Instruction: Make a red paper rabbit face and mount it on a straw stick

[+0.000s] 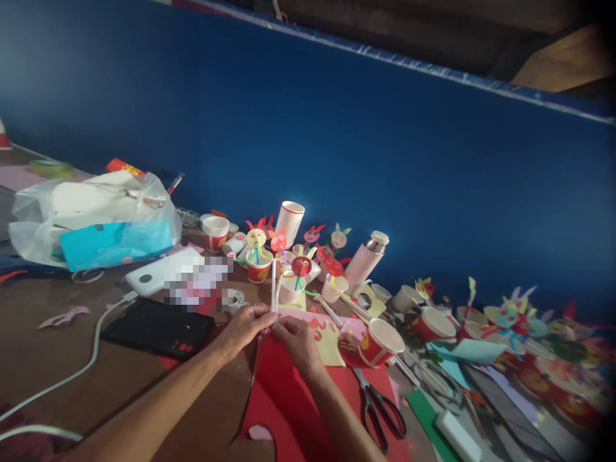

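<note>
My left hand [245, 326] pinches a thin, pale drinking straw [274, 285] that stands nearly upright. Close against it, my right hand [299, 343] has its fingers closed at the straw's lower end; the exact grip there is hidden. Beneath both hands lies a sheet of red paper [293, 401]. A piece of pale yellow paper [331, 343] with cut edges is just right of my right hand, beside a red and white paper cup [382, 343]. Black-handled scissors [378, 410] rest on the red sheet.
Several paper cups with paper faces [301, 266] stand behind my hands, near a stack of cups [291, 221] and a pink thermos [368, 260]. Leftward are a black phone [156, 327], a white power bank [163, 269] with cable, and a plastic bag [43, 218]. More decorated cups crowd the right.
</note>
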The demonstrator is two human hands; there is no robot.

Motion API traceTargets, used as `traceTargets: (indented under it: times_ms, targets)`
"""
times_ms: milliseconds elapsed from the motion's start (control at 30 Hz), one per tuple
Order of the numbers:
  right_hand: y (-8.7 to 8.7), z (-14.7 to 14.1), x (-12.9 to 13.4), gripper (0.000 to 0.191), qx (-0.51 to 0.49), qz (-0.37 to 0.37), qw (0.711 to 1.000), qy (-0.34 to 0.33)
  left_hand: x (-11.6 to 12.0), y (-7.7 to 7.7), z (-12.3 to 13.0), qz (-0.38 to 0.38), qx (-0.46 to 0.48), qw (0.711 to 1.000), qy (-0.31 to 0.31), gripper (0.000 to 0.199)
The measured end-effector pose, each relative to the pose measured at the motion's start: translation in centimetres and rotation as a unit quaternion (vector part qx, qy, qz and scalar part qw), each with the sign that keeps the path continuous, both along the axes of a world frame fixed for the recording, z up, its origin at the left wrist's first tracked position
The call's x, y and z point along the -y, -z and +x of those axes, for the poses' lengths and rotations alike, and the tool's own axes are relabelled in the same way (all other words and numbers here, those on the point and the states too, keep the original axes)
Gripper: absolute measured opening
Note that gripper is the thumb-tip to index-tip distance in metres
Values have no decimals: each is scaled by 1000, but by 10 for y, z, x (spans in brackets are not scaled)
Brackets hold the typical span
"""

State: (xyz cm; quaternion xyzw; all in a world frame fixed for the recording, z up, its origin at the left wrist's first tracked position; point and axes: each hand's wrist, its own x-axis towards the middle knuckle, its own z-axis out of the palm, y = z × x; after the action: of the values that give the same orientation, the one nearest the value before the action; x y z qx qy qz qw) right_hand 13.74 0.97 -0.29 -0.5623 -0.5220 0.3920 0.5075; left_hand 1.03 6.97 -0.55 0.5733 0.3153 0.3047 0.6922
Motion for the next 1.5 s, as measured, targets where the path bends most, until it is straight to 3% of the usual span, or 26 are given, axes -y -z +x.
traceTargets:
  times_ms: [200, 433, 900, 1200, 1500]
  targets:
    - [2, -1, 1, 22, 18, 7, 1000, 10, -3, 5, -2, 22, 13, 999, 22, 25]
    - [4, -1, 1, 26, 44, 15, 999, -1, -4, 7, -1, 55, -36, 998, -19, 27]
    - [6, 1, 4, 32, 116, 42, 992, -5, -3, 4, 0, 64, -37, 997, -20, 35]
    - [10, -1, 5, 26, 128, 52, 990, -14, -2, 1, -1, 16, -30, 998, -46, 36]
    - [17, 4, 8, 26, 270, 108, 957, 0, -1, -4, -5, 5, -24, 1000, -7, 33]
